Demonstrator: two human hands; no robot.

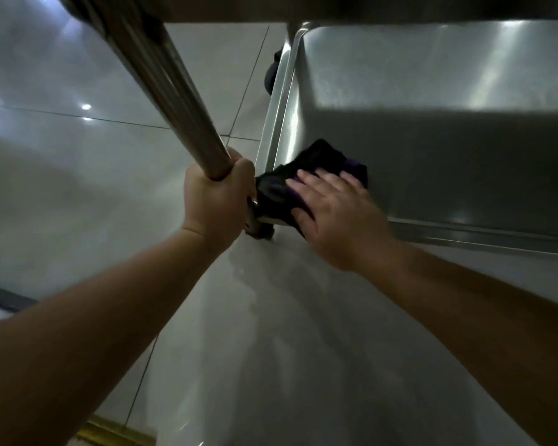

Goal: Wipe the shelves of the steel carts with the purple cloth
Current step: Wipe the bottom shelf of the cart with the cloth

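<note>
While the left hand (216, 201) clenched round the cart's upright steel post (174, 101), the right hand (332, 214) lay flat, fingers straight, pressing the purple cloth (306, 169) onto the lower shelf (448, 149) at its near corner, toward eight o'clock. The wiping looked barely begun here; next I'd expect a sweep toward two o'clock, across the shaded steel.

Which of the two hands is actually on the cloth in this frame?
The right hand, fingers laid flat, presses the purple cloth onto the shelf corner. The left hand grips the steel post instead.
</note>
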